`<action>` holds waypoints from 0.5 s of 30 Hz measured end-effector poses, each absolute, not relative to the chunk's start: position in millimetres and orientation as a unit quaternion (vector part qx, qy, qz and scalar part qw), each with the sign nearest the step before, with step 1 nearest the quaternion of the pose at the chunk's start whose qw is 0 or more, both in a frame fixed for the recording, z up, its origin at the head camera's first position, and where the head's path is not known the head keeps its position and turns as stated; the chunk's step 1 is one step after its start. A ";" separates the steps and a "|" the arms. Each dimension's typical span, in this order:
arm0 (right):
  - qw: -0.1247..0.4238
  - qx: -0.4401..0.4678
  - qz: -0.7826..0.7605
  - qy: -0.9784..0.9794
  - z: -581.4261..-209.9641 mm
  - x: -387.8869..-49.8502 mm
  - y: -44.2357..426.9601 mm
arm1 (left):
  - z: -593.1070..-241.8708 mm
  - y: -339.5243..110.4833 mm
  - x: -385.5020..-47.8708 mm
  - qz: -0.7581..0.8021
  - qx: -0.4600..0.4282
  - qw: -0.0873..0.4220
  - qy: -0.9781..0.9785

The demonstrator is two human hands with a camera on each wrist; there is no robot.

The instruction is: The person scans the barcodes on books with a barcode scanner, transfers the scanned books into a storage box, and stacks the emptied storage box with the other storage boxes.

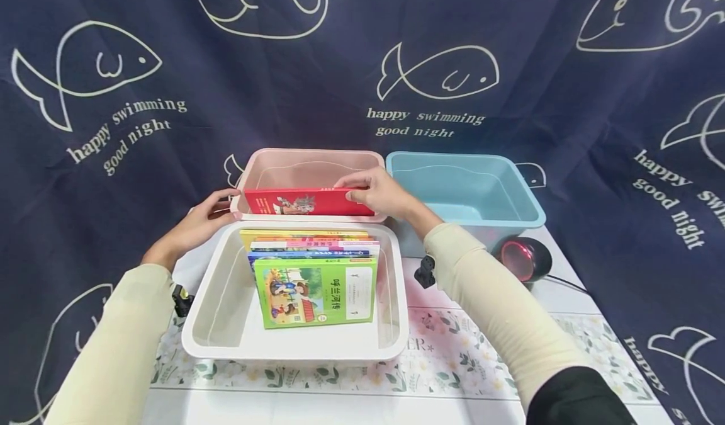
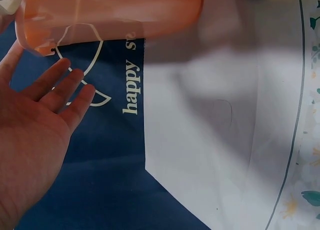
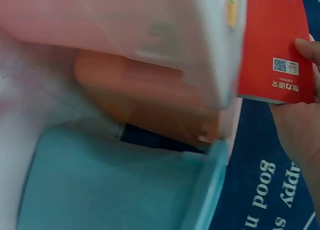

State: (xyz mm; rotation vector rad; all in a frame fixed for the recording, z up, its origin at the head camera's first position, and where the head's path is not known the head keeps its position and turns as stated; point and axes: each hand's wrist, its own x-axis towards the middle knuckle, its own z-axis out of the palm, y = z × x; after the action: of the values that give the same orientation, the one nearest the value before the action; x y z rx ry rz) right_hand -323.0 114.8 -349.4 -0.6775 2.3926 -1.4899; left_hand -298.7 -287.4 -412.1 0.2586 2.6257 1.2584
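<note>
A red book (image 1: 308,202) stands on its edge at the front of the pink bin (image 1: 266,155), its lower part hidden. My right hand (image 1: 376,192) pinches its right end, thumb on the near cover. The right wrist view shows the red cover (image 3: 272,49) with a QR code and part of that hand (image 3: 300,125). At the pink bin's left corner, my left hand (image 1: 206,217) touches the rim. Its fingers look loosely extended in the left wrist view, where the hand (image 2: 35,125) is beside the orange-looking bin wall (image 2: 115,14).
Nearer stands a white bin (image 1: 195,343) with several upright books, a green one (image 1: 314,293) in front. A blue bin (image 1: 453,223) adjoins the pink one on the right. Beside it sits a black round device (image 1: 527,259) with a red glow and a cable. A dark fish-print curtain hangs behind.
</note>
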 end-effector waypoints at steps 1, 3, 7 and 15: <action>0.121 -0.234 -0.505 0.822 -352.3 -323.1 114.7 | -412.3 -286.9 -299.2 0.429 0.088 0.110 0.892; 0.121 -0.239 -0.495 0.826 -358.2 -322.8 114.9 | -412.8 -285.6 -300.1 0.431 0.089 0.113 0.891; 0.118 -0.249 -0.488 0.828 -368.4 -322.9 114.7 | -413.5 -284.4 -300.4 0.433 0.089 0.113 0.890; 0.131 -0.267 -0.467 0.833 -378.5 -325.3 107.4 | -411.2 -286.9 -300.5 0.434 0.091 0.108 0.890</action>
State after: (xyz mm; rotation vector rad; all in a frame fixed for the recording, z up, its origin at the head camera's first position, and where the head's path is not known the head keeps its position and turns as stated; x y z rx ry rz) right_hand -325.3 107.4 -378.5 -0.7764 2.4177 -1.3565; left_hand -300.5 -286.9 -411.2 0.2675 2.6183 1.2768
